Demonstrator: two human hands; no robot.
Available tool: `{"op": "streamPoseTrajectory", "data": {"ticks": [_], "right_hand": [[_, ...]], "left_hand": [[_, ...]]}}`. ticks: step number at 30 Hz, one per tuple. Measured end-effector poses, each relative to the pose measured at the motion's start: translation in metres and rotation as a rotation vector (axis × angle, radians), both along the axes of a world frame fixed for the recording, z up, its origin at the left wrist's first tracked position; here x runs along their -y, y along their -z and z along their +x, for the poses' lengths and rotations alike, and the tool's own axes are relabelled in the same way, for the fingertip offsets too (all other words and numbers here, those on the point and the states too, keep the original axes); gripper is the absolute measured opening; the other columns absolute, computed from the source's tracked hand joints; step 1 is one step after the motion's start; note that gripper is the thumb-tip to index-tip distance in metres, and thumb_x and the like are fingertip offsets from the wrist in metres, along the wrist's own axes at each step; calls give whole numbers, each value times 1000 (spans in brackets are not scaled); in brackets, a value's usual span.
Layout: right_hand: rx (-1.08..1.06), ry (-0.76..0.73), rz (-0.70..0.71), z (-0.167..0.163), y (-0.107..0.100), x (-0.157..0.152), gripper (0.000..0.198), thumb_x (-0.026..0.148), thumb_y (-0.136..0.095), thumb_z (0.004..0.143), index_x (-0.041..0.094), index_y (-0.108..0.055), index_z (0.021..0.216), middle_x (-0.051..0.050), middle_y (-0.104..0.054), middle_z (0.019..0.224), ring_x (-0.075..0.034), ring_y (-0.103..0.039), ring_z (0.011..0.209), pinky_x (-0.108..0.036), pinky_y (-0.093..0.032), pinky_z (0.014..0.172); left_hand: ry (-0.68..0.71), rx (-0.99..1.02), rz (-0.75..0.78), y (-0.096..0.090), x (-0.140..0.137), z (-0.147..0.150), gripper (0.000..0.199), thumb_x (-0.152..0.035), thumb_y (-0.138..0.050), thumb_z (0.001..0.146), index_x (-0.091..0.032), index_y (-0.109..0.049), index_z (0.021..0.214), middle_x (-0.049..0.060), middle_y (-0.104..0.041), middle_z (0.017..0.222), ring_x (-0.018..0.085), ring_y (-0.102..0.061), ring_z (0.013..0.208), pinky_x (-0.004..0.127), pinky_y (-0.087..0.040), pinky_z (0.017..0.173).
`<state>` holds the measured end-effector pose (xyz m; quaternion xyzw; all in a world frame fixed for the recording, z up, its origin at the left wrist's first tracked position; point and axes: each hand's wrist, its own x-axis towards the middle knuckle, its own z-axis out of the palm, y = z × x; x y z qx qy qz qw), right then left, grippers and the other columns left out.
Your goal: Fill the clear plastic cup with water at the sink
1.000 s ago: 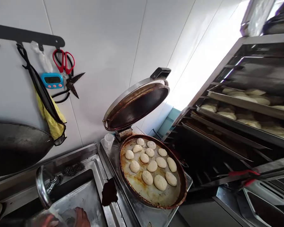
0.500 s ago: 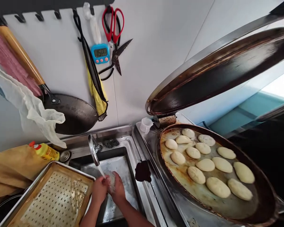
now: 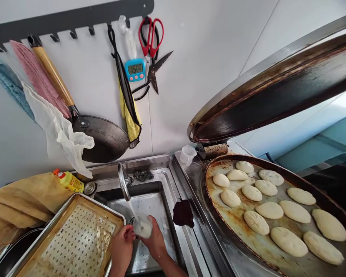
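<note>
red scissors (image 3: 151, 32), blue timer (image 3: 135, 70) — yellow cloth (image 3: 129, 119), perforated tray (image 3: 72, 242)

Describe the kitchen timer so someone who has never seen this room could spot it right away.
Find the dark hook rail along the white wall above the sink. Near its right end hangs the timer, beside the red-handled scissors. It alone is small, blue and shows digits.

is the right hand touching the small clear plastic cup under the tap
Touching: in the head view the right hand wraps its fingers around the small clear plastic cup under the steel tap, no gap visible.
</note>
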<state>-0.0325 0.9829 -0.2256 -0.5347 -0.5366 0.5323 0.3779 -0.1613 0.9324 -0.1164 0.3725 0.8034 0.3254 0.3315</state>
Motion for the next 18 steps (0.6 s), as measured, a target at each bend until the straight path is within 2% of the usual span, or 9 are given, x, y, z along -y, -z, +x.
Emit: {"op": "streamPoseTrajectory", "data": {"ticks": [3,7,18], "right_hand": [[-6,-7,-24,8,1,-5,78,22,-75,59,24,-57,135,-9,-73,129,-32,-69,121,-42,-55,108],[-1,-20,-55,10,3,-11,78,24,-76,60,23,-56,135,-10,-70,133,-34,-66,126,-45,-52,111],[-28,-33,-43,20,2,-17,75,22,-75,58,24,-58,131,-7,-74,123,-31,-70,115,-42,-54,104]], "left_hand": [[-23,18,11,3,9,2,39,-52,-53,87,-22,-73,99,10,-81,98,28,-78,88,40,-62,83],[-44,25,14,5,13,0,35,-50,-56,85,-22,-74,98,11,-81,98,29,-78,87,43,-62,82],[-35,26,-8,5,20,-4,38,-52,-54,88,-22,-72,104,9,-81,108,26,-78,89,41,-62,85]]}}
